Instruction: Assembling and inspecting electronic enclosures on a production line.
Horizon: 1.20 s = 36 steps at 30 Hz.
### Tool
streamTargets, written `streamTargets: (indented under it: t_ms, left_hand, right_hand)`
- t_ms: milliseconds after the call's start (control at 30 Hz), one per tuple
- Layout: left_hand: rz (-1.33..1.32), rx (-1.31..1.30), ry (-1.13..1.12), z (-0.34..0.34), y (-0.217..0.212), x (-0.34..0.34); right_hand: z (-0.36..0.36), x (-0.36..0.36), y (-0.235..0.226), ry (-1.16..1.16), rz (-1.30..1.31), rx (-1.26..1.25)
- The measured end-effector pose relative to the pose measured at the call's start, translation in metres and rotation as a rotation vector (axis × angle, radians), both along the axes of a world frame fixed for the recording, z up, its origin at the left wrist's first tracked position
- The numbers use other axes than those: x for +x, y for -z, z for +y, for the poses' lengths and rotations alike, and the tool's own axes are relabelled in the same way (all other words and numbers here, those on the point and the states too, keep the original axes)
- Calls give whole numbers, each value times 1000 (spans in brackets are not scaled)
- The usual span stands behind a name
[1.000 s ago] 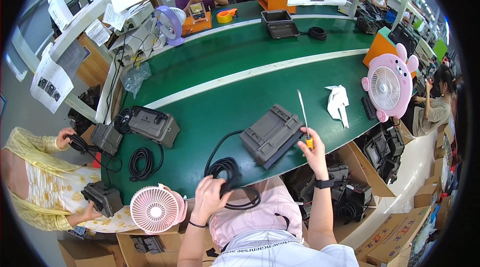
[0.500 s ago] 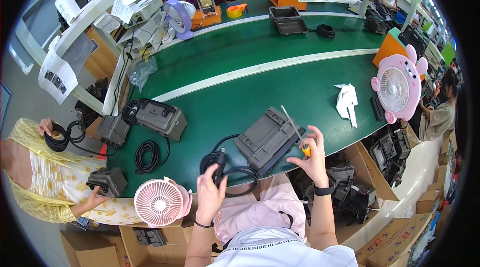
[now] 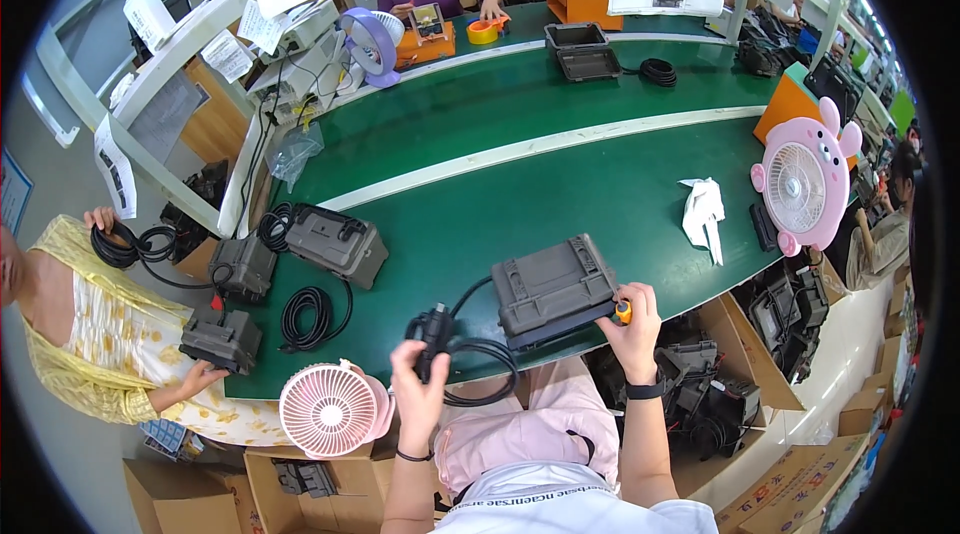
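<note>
My left hand (image 3: 420, 389) is closed round the plug end of a black cable (image 3: 435, 329), whose loops hang just to its right. That cable leads to a dark grey latched plastic case (image 3: 555, 284), lying closed at the bench's near edge in front of me. My right hand (image 3: 634, 334) is at the case's right near corner, fingers curled on a screwdriver with a yellow-orange handle (image 3: 623, 312). The shaft of the screwdriver is hidden. The thumb and fingertips appear to touch the case.
A pink fan (image 3: 330, 409) stands left of my left hand; a pink animal-shaped fan (image 3: 800, 184) is at the right. White cloth (image 3: 703, 214), a coiled cable (image 3: 307, 319) and another case (image 3: 338, 244) lie on the green bench (image 3: 450, 224). A co-worker in yellow (image 3: 110, 324) handles cases at left.
My right hand has come down to the case's corner, and the screwdriver shaft has dropped out of sight. The case has turned slightly. Across the bench, a person's hand now reaches the tape dispenser.
</note>
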State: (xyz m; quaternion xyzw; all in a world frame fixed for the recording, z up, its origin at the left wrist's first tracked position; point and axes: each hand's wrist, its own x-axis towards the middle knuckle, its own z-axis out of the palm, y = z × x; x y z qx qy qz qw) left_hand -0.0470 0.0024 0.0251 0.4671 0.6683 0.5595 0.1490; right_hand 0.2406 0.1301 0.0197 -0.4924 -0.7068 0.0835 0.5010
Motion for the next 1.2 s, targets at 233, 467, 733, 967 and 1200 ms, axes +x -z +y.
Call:
streamTargets:
  t_ms: [233,467,733,967,1200]
  left_hand:
    - [749,91,-296,21,-22,6]
    - [36,1,131,21,-27,48]
    - [-387,-10,247,15,-21,58]
    - [-265,-40,196,6,-15,56]
    - [-178,-62,183,5,-11,58]
  right_hand:
    - [-21,-6,-38,31,14,4]
    - [-39,-25,-73,1,49,-270]
    - [-62,-9,-69,-376,463,-864]
    - [-49,-6,-22,-428,265,-524]
    - [-49,-5,-7,-603,627,-808]
